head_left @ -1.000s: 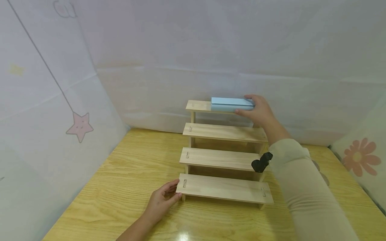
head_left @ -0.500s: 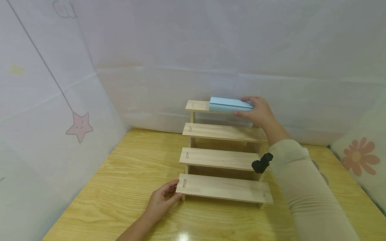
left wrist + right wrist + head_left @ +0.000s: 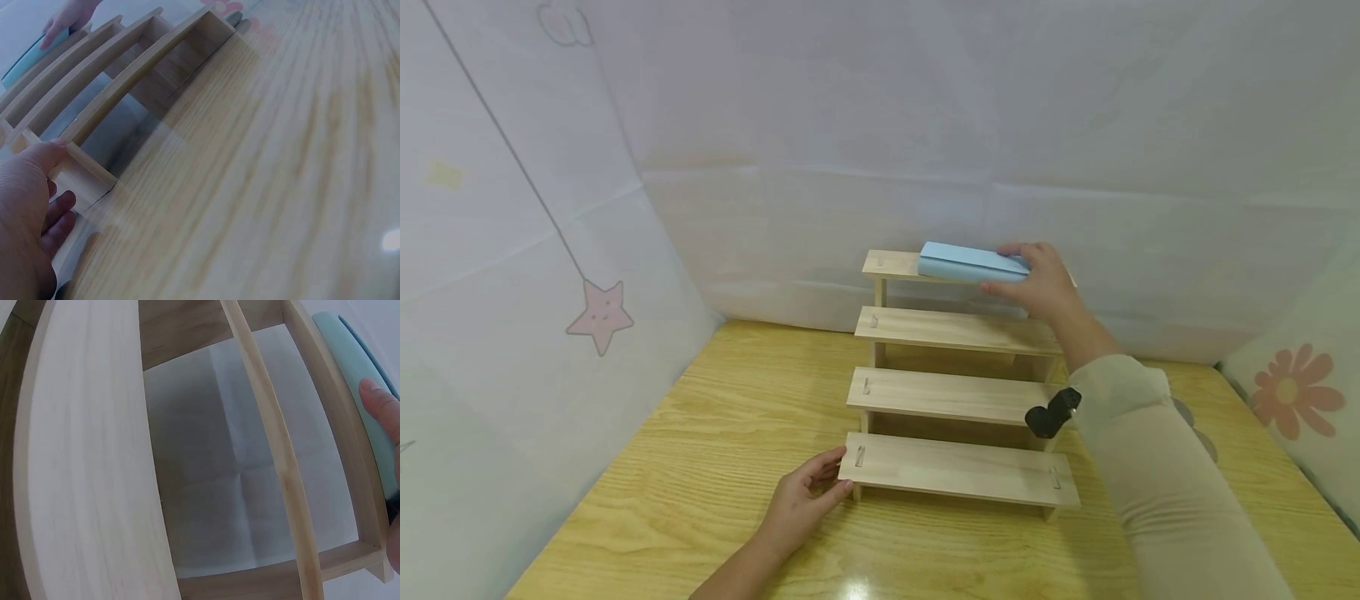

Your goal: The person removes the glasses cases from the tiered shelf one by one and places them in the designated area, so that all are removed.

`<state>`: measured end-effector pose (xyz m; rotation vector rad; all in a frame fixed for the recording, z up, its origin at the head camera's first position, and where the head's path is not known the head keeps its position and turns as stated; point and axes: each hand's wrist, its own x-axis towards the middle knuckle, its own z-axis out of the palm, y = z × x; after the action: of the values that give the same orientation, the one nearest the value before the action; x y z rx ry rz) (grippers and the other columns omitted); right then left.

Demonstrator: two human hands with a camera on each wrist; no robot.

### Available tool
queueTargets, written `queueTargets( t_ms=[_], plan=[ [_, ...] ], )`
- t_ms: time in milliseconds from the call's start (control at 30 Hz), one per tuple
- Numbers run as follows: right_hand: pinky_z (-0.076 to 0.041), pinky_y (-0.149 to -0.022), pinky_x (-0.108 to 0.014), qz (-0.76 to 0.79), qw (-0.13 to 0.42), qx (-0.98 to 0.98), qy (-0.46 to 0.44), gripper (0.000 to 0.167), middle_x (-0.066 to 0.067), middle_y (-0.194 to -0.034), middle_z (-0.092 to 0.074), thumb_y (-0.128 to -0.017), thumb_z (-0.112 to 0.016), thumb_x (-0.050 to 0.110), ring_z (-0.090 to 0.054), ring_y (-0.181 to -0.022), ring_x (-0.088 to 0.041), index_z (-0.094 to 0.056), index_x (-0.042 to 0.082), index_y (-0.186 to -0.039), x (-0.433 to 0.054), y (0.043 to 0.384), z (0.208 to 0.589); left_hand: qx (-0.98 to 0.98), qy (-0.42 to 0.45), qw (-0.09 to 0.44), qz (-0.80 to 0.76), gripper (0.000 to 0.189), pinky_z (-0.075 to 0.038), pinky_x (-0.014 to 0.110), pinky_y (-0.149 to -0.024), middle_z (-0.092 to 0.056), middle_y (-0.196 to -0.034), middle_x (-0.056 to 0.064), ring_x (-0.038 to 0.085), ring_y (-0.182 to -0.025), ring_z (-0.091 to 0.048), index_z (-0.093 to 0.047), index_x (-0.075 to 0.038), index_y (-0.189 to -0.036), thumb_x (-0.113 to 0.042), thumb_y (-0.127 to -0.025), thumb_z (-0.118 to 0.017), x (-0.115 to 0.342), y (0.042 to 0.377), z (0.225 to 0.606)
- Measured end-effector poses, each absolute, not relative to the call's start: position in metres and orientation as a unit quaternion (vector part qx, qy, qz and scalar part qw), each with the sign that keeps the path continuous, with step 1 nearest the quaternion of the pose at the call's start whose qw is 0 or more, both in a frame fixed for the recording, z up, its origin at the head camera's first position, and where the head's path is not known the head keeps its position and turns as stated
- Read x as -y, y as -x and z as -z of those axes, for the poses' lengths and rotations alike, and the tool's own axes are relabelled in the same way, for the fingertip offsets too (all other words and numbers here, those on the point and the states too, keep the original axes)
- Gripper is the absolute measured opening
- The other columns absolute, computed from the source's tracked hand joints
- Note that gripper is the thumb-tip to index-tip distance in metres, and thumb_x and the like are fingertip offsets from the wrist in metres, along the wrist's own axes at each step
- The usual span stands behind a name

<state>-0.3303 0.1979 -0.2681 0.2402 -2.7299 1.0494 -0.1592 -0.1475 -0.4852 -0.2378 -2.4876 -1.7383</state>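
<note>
A four-tier wooden step rack [image 3: 955, 468] stands on the table. My right hand [image 3: 1047, 282] grips the right end of a light blue case [image 3: 964, 262], shaped like a glasses case, on the top tier. In the right wrist view, the thumb lies on the near side of the rounded case [image 3: 350, 362]; the other fingers are mostly out of frame. My left hand [image 3: 797, 506] holds the left end of the lowest tier. In the left wrist view, the left thumb touches the board's corner, with curled fingers beside the side panel [image 3: 87, 181].
The rack stands on a wood-grain table [image 3: 700, 467]. Behind it hangs a pale cloth backdrop [image 3: 820, 125], which also covers the sides and carries a pink star [image 3: 600, 317] and a pink flower [image 3: 1292, 392]. A black camera mount [image 3: 1052, 412] sits on the right sleeve.
The case has shifted slightly left on the top tier and turned a little, its right end nearer the front. My right hand has moved with it. My left hand has stayed in place.
</note>
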Motion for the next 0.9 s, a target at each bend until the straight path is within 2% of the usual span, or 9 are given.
queueTargets(
  t_ms=[133, 433, 900],
  plan=[
    [-0.038, -0.108, -0.056, -0.362, 0.112, 0.922, -0.074, 0.074, -0.014, -0.149, -0.037, -0.079, -0.080, 0.047, -0.040, -0.130, -0.036, -0.052, 0.017, -0.141, -0.200, 0.329, 0.270, 0.815, 0.076, 0.050, 0.572, 0.046, -0.055, 0.018, -0.085, -0.070, -0.120, 0.006, 0.013, -0.102, -0.068, -0.065, -0.010, -0.126, -0.013, -0.083, -0.079, 0.147, 0.159, 0.485],
    [-0.039, -0.106, -0.055, -0.369, 0.151, 0.915, -0.059, 0.079, -0.016, -0.145, -0.042, -0.077, -0.081, 0.049, -0.042, -0.127, -0.036, -0.051, 0.012, -0.141, -0.206, 0.321, 0.267, 0.815, 0.082, 0.052, 0.571, 0.046, -0.055, 0.018, -0.085, -0.070, -0.121, 0.007, 0.018, -0.104, -0.069, -0.065, -0.009, -0.127, -0.015, -0.083, -0.078, 0.146, 0.162, 0.486],
    [-0.040, -0.101, -0.054, -0.397, 0.165, 0.901, -0.062, 0.080, -0.015, -0.148, -0.040, -0.077, -0.081, 0.049, -0.041, -0.126, -0.035, -0.050, 0.011, -0.141, -0.222, 0.290, 0.268, 0.819, 0.079, 0.054, 0.565, 0.046, -0.056, 0.020, -0.084, -0.070, -0.121, 0.007, 0.015, -0.102, -0.069, -0.065, -0.009, -0.126, -0.014, -0.082, -0.079, 0.145, 0.163, 0.489]
  ],
)
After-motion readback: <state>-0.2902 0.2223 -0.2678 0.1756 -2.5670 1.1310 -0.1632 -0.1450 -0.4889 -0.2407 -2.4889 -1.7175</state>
